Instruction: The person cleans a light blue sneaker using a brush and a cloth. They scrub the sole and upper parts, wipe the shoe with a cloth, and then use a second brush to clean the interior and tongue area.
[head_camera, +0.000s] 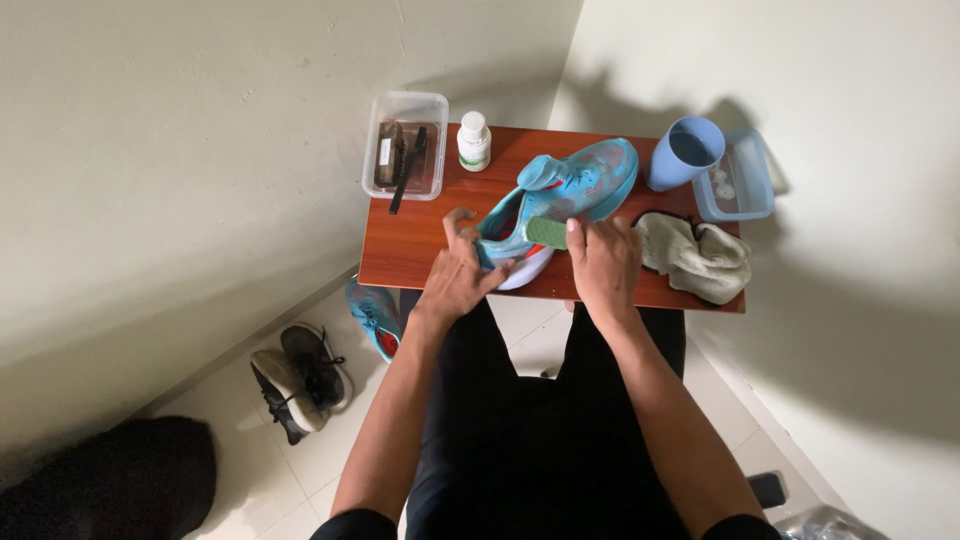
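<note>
Head view: left hand (455, 275) is gripping the heel of the turquoise mesh sneaker (565, 195) at the front edge of the small red-brown wooden worktop (410, 250); right hand (603, 265) is pinching its green insole (546, 232). Risk: tugging is likely shoving the toe into the light-blue plastic cup (685, 152) nearby, tipping it.

single head view, looking steeply down, near the small table (420, 250), corner walls beyond

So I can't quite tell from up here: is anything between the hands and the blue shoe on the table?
Nothing visible. The left hand grips the heel end of the blue shoe, and the right hand rests against its side by the green insole. The cloth lies apart, to the right.
</note>
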